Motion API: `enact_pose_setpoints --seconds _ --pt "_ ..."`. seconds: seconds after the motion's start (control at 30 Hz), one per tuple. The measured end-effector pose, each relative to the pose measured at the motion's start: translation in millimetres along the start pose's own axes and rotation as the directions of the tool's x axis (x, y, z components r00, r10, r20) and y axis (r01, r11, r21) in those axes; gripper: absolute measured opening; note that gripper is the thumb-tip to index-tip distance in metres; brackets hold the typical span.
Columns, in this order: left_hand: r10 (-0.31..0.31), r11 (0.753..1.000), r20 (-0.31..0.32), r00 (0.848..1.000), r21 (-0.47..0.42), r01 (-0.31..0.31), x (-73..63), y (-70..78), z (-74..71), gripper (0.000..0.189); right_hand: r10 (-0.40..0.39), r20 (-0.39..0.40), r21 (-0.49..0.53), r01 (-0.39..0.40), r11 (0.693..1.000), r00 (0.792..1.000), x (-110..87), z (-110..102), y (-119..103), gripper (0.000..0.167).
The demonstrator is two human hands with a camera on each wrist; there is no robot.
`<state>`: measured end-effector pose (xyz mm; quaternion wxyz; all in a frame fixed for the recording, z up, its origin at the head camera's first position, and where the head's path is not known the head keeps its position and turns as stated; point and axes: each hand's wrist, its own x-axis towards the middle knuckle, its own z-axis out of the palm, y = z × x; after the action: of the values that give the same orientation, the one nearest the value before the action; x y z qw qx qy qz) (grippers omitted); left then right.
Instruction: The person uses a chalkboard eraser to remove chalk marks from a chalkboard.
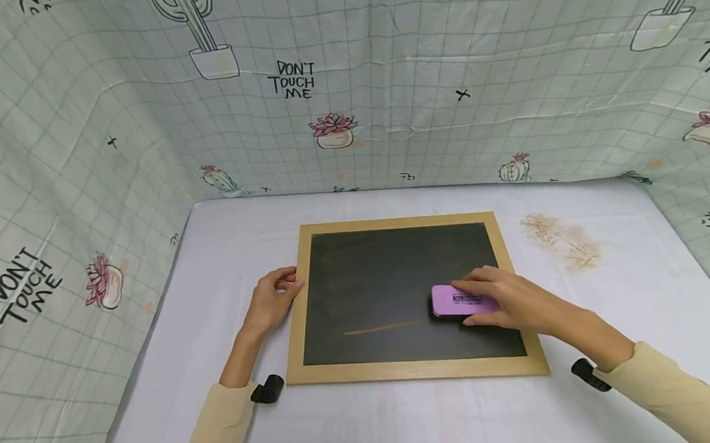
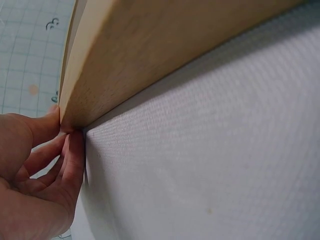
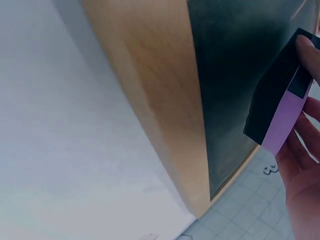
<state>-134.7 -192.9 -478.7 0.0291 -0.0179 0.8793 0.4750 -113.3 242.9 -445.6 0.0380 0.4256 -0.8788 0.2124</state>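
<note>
A chalkboard [image 1: 372,276] in a light wooden frame lies on the table. My right hand [image 1: 505,300] holds a purple eraser [image 1: 445,301] by its long sides, over the right part of the board. The black felt of the eraser [image 3: 272,92] shows in the right wrist view. Left of the eraser, a yellowish chalk line [image 1: 381,328] runs across the lower board. At the frame's left side, my left hand [image 1: 273,301] pinches the wooden edge. In the left wrist view its thumb and fingers [image 2: 74,165] meet the frame [image 2: 135,60] close to the white cloth.
A white cloth [image 1: 408,419] covers the table. Brownish dust [image 1: 559,240] is smeared on it to the right of the board. Printed grid curtains [image 1: 394,86] rise behind and at both sides. A black wrist camera [image 1: 268,389] sits at the left cuff, another [image 1: 590,375] at the right.
</note>
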Motion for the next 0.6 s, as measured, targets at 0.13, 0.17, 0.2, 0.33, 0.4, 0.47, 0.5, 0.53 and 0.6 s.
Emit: enact_pose_setpoints --seconds 0.13,0.17,0.2,0.33,0.4,0.47,0.5,0.53,0.6 --pt "0.003 1.000 0.003 1.000 0.003 -0.003 -0.4 -0.4 -0.6 0.038 -0.007 0.000 0.011 0.007 1.000 1.000 -6.1 -0.6 -3.6 0.058" --pt "0.008 1.000 0.004 1.000 0.006 -0.008 -0.3 -0.3 -0.8 0.038 -0.009 -0.001 0.016 0.009 1.000 1.000 -7.2 -0.2 -4.3 0.057" --pt "0.007 1.000 0.003 1.000 0.005 -0.007 -0.2 0.1 -1.0 0.038 -0.012 -0.003 0.022 0.013 1.000 1.000 -8.2 0.5 -4.9 0.057" --pt "0.004 1.000 -0.001 1.000 0.004 -0.004 -0.5 1.7 -2.4 0.038 -0.022 -0.007 0.050 0.022 0.999 1.000 -9.8 5.5 -7.7 0.055" --pt "0.004 1.000 -0.001 1.000 0.001 -0.004 -0.7 2.3 -2.8 0.038 -0.020 -0.010 0.057 0.020 0.998 1.000 -10.0 8.9 -9.3 0.055" --pt "0.008 1.000 0.000 1.000 0.001 -0.008 -0.8 2.0 -2.7 0.038 -0.015 -0.013 0.060 0.015 0.998 1.000 -10.3 12.1 -10.7 0.055" --pt "0.006 1.000 0.001 1.000 0.003 -0.006 -0.9 1.7 -2.6 0.038 -0.013 -0.017 0.060 0.014 0.998 1.000 -10.4 13.5 -11.3 0.056" --pt "0.004 1.000 0.004 1.000 0.005 -0.004 -1.0 1.3 -2.5 0.038 -0.011 -0.022 0.058 0.012 0.998 1.000 -10.7 14.7 -11.8 0.056" --pt "0.000 1.000 0.006 1.000 0.006 0.000 -1.3 0.5 -2.2 0.038 -0.010 -0.032 0.056 0.012 0.998 0.999 -11.0 16.5 -12.5 0.057"
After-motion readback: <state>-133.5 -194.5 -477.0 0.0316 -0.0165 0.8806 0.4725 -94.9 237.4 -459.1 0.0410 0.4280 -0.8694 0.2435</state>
